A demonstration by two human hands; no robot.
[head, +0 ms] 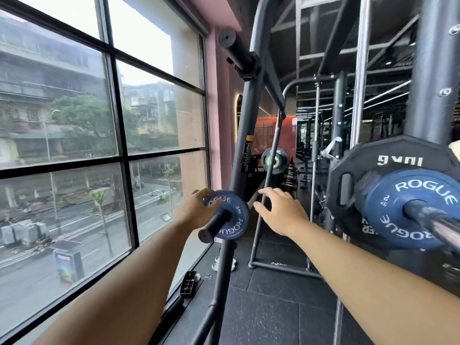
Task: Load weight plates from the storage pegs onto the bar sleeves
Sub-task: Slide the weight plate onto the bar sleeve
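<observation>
A small blue ROGUE plate [230, 215] sits on a black storage peg [214, 226] of the slanted rack post. My left hand [196, 210] grips the plate's left rim from behind. My right hand [280, 211] hovers just right of the plate, fingers spread, holding nothing. At the right, the bar sleeve [433, 222] carries a larger blue ROGUE plate [408, 207] in front of a black 10 kg plate [388, 163]. An empty upper peg [236, 49] juts out above.
A large window [99, 135] runs along the left. The black rack post [245, 135] and its floor frame [278, 265] stand ahead. Another rack with a green-centred plate [273, 160] lies further back. Dark rubber flooring [273, 307] lies underfoot.
</observation>
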